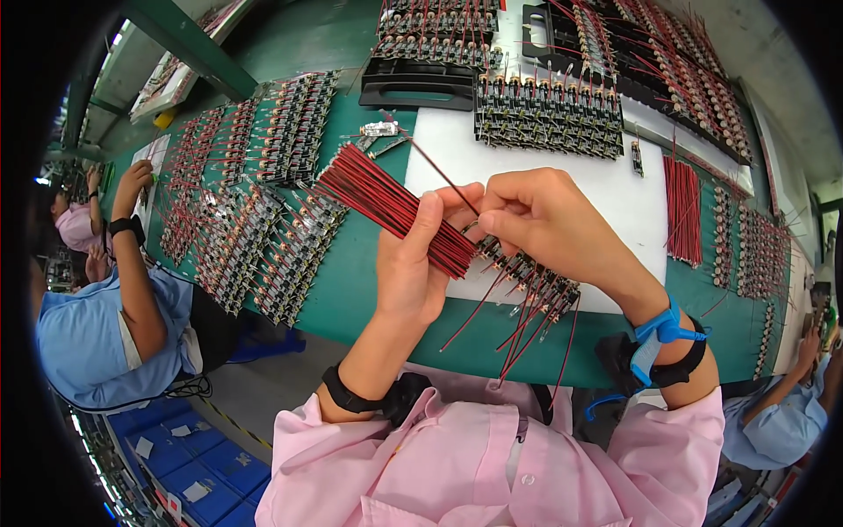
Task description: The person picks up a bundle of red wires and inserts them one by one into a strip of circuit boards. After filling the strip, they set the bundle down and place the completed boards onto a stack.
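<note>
Left hand [413, 263]: thumb and fingers squeeze a bunch of red wires [378, 196] | Right hand [549, 220]: fingertips pinched together on one thin wire [436, 169] | Row of little boards [551, 288]: just below the right hand | White mat [634, 202]: under the hands, on the green desk [351, 285]

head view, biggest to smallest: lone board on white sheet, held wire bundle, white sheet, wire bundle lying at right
White sheet
Held wire bundle, in the left hand
Wire bundle lying at right
Lone board
The held one looks nearer, so true bundle sizes are unsure.
</note>
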The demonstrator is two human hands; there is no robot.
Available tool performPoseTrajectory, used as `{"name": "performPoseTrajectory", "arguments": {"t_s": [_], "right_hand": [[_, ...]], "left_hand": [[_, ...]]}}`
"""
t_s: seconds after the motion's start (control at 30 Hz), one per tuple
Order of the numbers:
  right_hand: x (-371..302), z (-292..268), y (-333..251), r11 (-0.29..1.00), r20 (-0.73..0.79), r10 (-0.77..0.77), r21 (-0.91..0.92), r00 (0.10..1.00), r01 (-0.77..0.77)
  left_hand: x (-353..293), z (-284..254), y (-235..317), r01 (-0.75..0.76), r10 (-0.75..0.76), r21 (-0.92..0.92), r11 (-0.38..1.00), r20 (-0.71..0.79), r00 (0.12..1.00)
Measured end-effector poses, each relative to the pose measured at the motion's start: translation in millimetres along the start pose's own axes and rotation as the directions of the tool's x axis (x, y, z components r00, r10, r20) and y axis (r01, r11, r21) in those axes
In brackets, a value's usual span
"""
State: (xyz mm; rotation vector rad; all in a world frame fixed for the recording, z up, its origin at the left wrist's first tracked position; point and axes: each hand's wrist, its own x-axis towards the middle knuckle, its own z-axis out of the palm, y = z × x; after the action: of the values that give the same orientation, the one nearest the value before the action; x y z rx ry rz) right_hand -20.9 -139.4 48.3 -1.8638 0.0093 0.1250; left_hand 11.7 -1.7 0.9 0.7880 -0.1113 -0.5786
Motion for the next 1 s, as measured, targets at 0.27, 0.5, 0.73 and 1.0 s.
{"name": "performPoseTrajectory", "arguments": {"t_s": [0.27,0.5,0.73,1.0], "right_hand": [[1.6,4.5,5.1,0.998,0.012,-0.023,-0.066,1.000,0.024],[1.2,-5.9,1.1,0.982,0.052,0.139,0.121,0.989,-0.144],[2.6,-3.5,6.1,0.908,0.062,0.173,0.376,0.983,-0.184],[3.6,1.1,6.4,0.922,0.008,0.129,0.368,0.992,-0.123]], "left_hand": [[1.9,-3.9,-5.2,-0.053,0.050,0.211,0.976,0.019,0.999],[0.9,-2.2,0.7,-0.163,0.192,0.295,0.941,-0.072,0.979],[-8.7,-1.7,9.2,-0.127,0.152,0.309,0.943,-0.057,0.987],[-13.4,-6.1,13.6,0.102,-0.111,0.260,0.960,0.023,0.994]]}}
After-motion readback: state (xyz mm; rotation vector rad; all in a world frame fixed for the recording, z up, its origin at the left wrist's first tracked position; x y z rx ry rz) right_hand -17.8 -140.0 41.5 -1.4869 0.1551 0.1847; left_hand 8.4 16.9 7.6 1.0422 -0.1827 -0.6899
